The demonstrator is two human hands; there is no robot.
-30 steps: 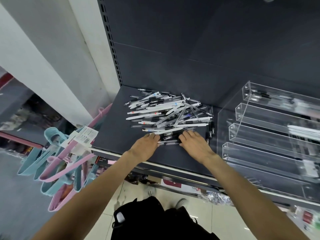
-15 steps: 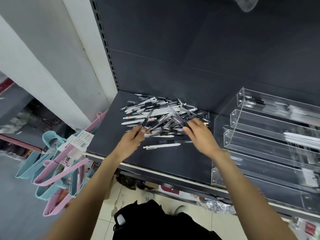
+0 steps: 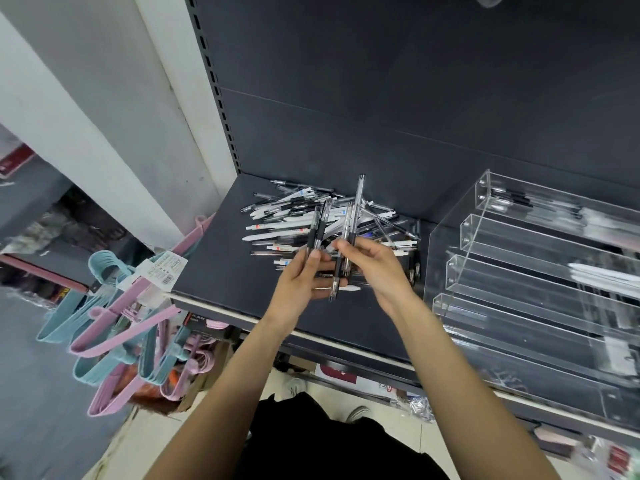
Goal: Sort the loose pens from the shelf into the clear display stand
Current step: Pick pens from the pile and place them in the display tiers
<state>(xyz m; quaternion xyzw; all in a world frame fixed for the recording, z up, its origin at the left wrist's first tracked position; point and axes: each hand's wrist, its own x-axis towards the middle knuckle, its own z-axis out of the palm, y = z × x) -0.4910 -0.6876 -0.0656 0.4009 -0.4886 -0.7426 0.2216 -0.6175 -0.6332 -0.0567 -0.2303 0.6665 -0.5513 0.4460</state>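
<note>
Pens [image 3: 353, 220] upright in left hand [image 3: 298, 282] and right hand [image 3: 375, 268]

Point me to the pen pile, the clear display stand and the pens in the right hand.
pen pile [image 3: 294, 223], head view, on a white pen at its middle.
clear display stand [image 3: 519, 282], head view, on a tier's front wall.
pens in the right hand [image 3: 356, 209], head view, on the tallest barrel.

- A shop, seen at a retail aisle.
- Dark metal shelf [image 3: 221, 271] with a slotted upright [image 3: 214, 84], the kind stores use.
- Pens [image 3: 298, 220] heaped as stock beside a clear display stand [image 3: 485, 244].
- Bundled hangers [image 3: 114, 327] in pink and blue carry a barcode tag [image 3: 166, 271].
</note>
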